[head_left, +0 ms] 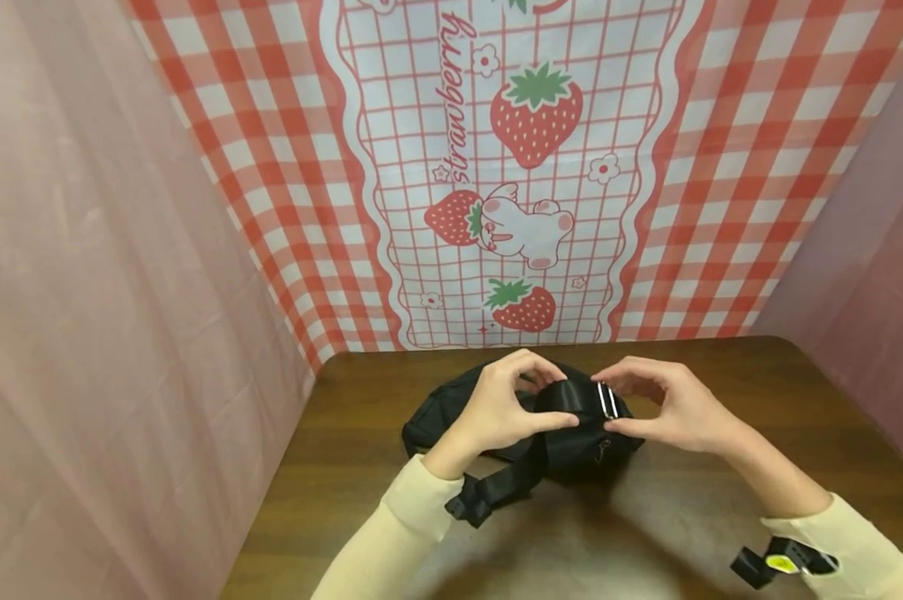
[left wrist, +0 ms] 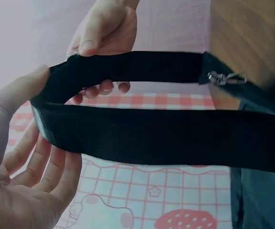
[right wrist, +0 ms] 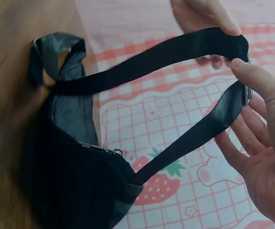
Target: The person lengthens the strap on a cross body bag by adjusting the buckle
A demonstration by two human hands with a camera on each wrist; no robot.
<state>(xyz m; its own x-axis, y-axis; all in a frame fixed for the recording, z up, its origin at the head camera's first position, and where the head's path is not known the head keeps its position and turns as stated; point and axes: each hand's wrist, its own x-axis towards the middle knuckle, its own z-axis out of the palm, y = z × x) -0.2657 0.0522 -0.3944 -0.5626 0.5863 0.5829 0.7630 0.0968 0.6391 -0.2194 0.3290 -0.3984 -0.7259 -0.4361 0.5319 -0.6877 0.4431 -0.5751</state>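
Observation:
A black bag (head_left: 440, 410) with a wide black strap (head_left: 564, 398) lies on the wooden table. The left hand (head_left: 507, 404) pinches the strap's bend between thumb and fingers; in the left wrist view that hand (left wrist: 37, 167) has the looped strap (left wrist: 166, 136) between thumb and fingertips. At the metal slider (head_left: 607, 401), the right hand (head_left: 672, 404) grips the strap by its edges. The right wrist view shows the right hand (right wrist: 266, 129) holding the slider (right wrist: 247, 93), the strap running down to the bag (right wrist: 75, 176). A zipper pull (left wrist: 227, 78) hangs near the strap's end.
Behind the wooden table (head_left: 309, 500) hangs a red-and-white checked cloth (head_left: 271, 167) with strawberry prints. Pink curtains (head_left: 107, 333) stand on both sides. A black buckle (head_left: 470, 507) on a strap end lies beside the left wrist.

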